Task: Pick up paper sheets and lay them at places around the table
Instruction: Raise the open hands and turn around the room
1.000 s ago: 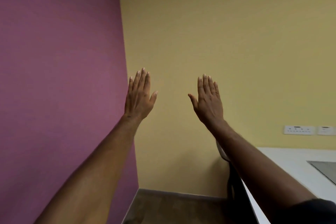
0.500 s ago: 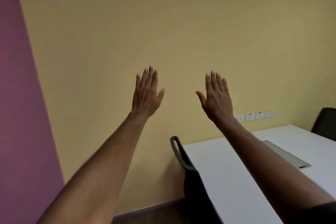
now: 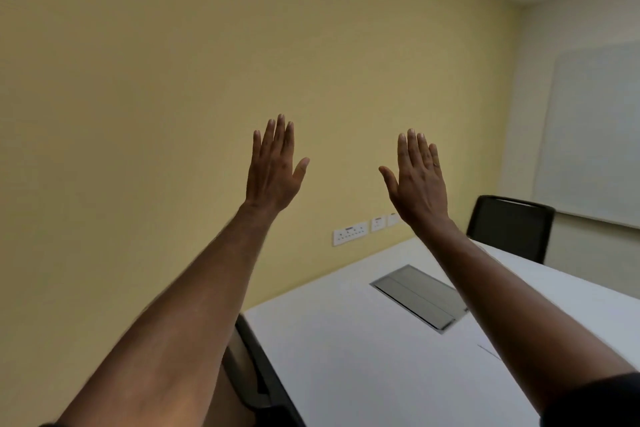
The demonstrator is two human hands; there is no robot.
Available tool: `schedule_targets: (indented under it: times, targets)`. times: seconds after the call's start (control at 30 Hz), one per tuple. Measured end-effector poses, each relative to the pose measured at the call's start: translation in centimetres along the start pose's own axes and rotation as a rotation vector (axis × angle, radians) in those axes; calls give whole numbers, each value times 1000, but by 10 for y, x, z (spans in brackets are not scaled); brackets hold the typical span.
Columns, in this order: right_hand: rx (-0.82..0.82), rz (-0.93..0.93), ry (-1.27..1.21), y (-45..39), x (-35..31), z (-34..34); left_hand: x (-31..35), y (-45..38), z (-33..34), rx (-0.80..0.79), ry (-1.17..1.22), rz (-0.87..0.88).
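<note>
My left hand (image 3: 273, 173) and right hand (image 3: 420, 184) hang raised, grips flat open, empty; the desk (image 3: 346, 357) lies below right, nearer my right; no paper sheets clearly visible.

- I'm looking at an office meeting room: a long white table (image 3: 346, 357) with a cable hatch (image 3: 419, 295).
- A black chair (image 3: 509, 229), whiteboard (image 3: 592, 135) and wall sockets (image 3: 349, 233) are showing.
</note>
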State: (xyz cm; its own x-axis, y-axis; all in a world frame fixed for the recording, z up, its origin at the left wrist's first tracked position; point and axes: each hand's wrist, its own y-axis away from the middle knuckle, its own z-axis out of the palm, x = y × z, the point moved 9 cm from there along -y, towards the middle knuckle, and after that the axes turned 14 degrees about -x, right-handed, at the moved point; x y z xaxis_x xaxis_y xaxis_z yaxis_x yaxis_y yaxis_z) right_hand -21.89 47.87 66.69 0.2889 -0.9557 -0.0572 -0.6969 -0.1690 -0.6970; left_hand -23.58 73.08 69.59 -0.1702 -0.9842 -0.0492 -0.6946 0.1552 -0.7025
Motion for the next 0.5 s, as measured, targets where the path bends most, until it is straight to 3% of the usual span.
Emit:
schedule_targets:
  times: [0.5]
  targets:
    - [-57, 342, 260, -17, 231, 97, 167, -132, 273, -112, 410, 282]
